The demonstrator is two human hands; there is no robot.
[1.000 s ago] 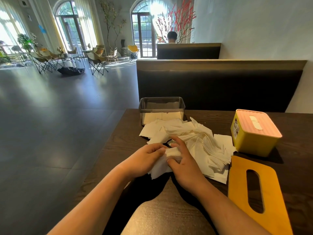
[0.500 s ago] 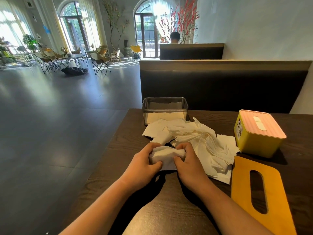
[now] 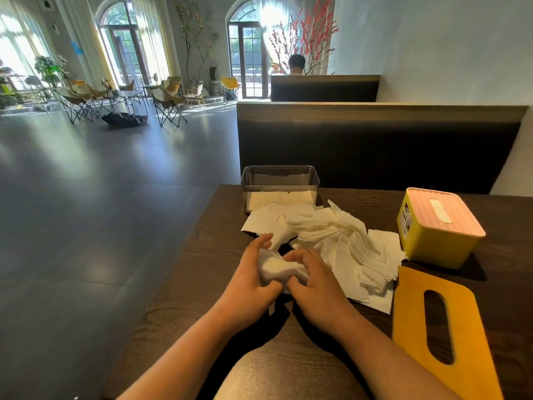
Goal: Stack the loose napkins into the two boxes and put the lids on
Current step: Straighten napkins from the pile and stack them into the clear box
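Head: L hand (image 3: 247,281), R hand (image 3: 315,285) curled round napkin (image 3: 276,265)

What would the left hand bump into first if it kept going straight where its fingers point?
Most likely the loose napkins lying just beyond the left hand, then the clear box behind them. Depth is hard to judge from this one view.

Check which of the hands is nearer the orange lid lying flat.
Right. The right hand sits just left of the orange lid; the left hand is farther left, across the napkin both hold.
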